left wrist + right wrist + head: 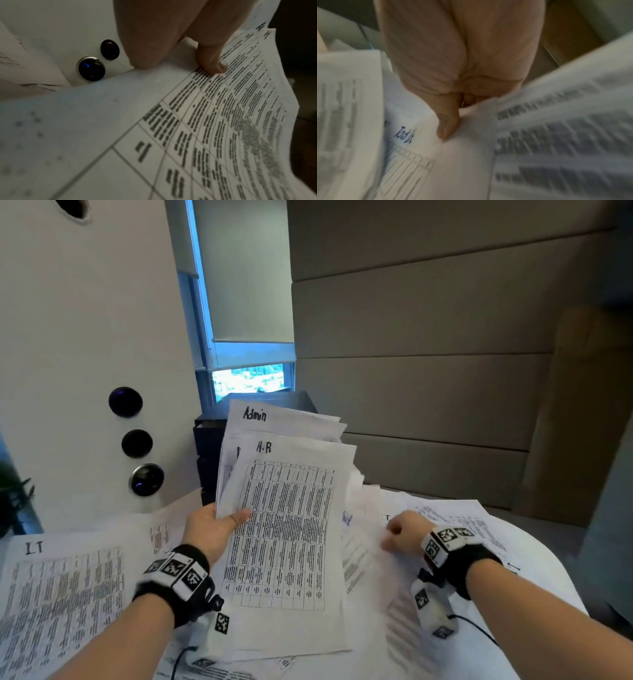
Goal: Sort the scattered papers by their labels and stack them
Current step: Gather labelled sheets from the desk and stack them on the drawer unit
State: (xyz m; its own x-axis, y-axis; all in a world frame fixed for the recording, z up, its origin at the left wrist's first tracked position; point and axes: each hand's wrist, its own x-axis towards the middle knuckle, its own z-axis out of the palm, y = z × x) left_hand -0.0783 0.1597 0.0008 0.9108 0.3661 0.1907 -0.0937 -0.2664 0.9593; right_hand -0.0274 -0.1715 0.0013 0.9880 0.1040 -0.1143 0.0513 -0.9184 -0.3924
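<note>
- The left hand (pixel 214 527) grips a fanned sheaf of papers (pixel 284 508) by its left edge, thumb on top; held at one side only, the sheets could slide apart or droop
- The right hand (pixel 404 534) pinches the corner of a loose sheet (pixel 471 155) under its fingers; a tug could drag its neighbours
- A sheet marked IT (pixel 61 587) lies left of the left hand
- The pinched sheet's label is hidden, and the right wrist view is blurred

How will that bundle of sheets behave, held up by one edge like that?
Probably floppy: the sheets curve in the left hand, as the left wrist view shows. Likely to slip apart: they are fanned, with the Admin sheet sticking out above. Seemingly light, since one hand holds them.
</note>
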